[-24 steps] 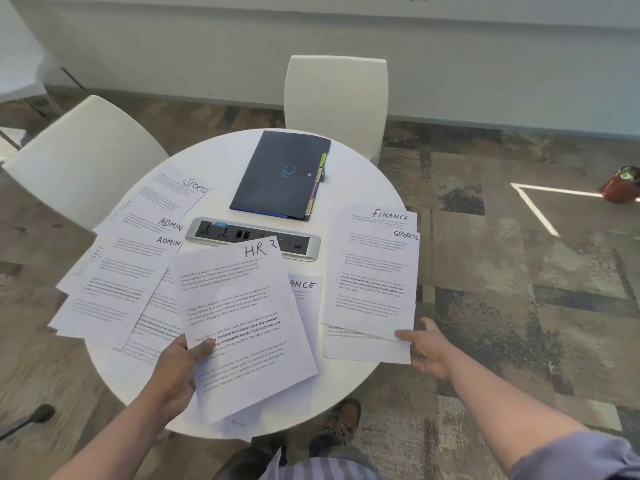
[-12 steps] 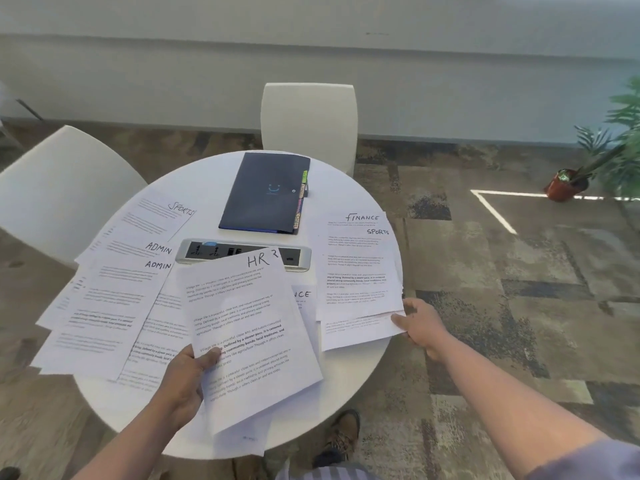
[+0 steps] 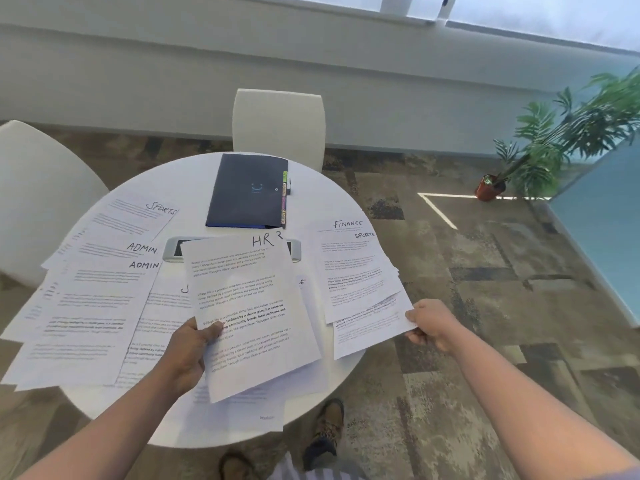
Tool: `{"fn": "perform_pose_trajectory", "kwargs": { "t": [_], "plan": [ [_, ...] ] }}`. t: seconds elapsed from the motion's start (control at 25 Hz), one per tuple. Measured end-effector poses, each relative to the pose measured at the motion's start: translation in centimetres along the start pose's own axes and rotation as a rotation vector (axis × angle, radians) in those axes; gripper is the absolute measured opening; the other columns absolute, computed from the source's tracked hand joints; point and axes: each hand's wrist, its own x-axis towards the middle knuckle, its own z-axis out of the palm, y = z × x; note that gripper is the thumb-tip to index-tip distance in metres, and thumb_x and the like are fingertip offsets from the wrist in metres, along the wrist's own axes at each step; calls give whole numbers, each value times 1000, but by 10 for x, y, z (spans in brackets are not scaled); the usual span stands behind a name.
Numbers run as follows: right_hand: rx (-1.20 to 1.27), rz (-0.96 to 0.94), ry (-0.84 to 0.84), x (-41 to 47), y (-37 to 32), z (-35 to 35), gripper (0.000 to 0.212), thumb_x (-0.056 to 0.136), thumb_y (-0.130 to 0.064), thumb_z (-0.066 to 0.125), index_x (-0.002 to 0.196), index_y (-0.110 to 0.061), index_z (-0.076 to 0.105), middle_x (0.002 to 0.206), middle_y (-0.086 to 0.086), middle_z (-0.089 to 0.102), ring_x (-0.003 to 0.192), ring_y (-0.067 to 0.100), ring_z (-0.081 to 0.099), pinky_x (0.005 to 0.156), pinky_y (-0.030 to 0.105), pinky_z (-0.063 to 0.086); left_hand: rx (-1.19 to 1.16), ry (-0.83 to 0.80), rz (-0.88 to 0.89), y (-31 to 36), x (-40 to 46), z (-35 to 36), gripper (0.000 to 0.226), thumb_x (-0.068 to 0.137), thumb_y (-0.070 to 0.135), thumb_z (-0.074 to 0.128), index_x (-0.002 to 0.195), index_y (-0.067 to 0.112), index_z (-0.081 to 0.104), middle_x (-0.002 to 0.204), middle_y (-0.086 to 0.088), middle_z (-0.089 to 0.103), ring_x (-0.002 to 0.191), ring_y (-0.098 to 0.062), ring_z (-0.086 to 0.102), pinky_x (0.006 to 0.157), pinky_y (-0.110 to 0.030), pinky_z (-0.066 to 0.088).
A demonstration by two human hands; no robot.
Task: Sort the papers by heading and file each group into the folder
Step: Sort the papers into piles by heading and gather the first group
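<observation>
2 white chairs (image 3: 278,124) flank a round white table (image 3: 180,178) on patterned carpet (image 3: 485,306); potted plant (image 3: 540,150) beyond.

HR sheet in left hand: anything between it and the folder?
Nothing tall. The left hand holds the HR sheet above the table; between it and the closed folder lies only the flat power strip, which the sheet's top edge partly covers.

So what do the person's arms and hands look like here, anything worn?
Left hand and right hand are bare: no gloves, and no rings or watch show. Both forearms are uncovered; only a greyish-purple sleeve edge shows on the right arm at the lower right corner.
</observation>
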Motion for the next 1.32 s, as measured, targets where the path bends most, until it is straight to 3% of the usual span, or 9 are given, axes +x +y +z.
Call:
{"fn": "perform_pose_trajectory", "kwargs": {
  "t": [0.16,0.36,0.56,0.8,0.88,1.04,1.12,1.2,1.32],
  "plan": [
    [-9,-140,103,-32,7,20,20,98,-1,45,80,-8,50,77,24,70,55,25,56,53,34,43,14,-53,-31,7,-2,3,29,102,-2,53,128,5,62,112,-11,75,94,-30,72,56,-37,63],
    [-201,-208,271,-58,-5,21,21,87,3,40,73,-12,44,66,15,61,51,24,53,41,24,36,27,-110,-31,16,-4,12,32,102,-2,53,133,3,58,120,-16,73,95,-31,72,55,-38,63],
    [-365,-199,406,-68,-7,2,16,76,0,37,66,-13,39,66,11,58,57,26,49,52,33,31,7,-130,-29,23,-3,11,32,102,-2,53,132,5,60,118,-15,73,96,-32,72,56,-39,63],
    [-505,-296,653,-88,-18,-6,25,90,-3,36,68,-12,43,70,10,57,59,27,49,49,29,29,-11,-198,-3,51,8,24,34,103,0,52,135,6,60,128,-16,70,114,-38,68,75,-45,61],
    [-511,-350,703,-97,-22,-3,29,95,-5,35,69,-11,45,65,9,55,53,24,44,46,28,27,-26,-257,13,64,8,33,36,103,0,51,136,8,60,128,-14,71,116,-37,67,74,-44,63],
    [-333,-482,762,-106,-35,-6,33,101,-14,34,74,-7,52,64,14,58,52,22,41,49,33,26,-77,-418,9,83,1,50,40,103,1,49,142,10,57,134,-14,68,124,-37,63,81,-48,64],
    [-169,-556,730,-108,-42,-3,33,104,-18,38,83,-5,60,72,13,65,57,27,52,50,35,33,-86,-486,10,91,-3,57,41,103,2,48,142,10,56,136,-14,67,127,-37,62,88,-51,62],
    [111,-568,587,-108,-48,2,28,106,-20,45,94,-10,68,84,6,74,72,24,66,57,40,49,-87,-524,18,96,-5,66,41,103,2,48,142,11,57,137,-12,66,128,-36,62,94,-53,58],
    [497,-497,284,-93,-48,17,21,108,-16,50,105,-17,71,96,-2,79,82,14,73,61,28,55,-81,-501,35,101,-6,79,39,103,2,49,139,11,60,136,-11,68,126,-34,64,94,-52,59]
  ]
}}
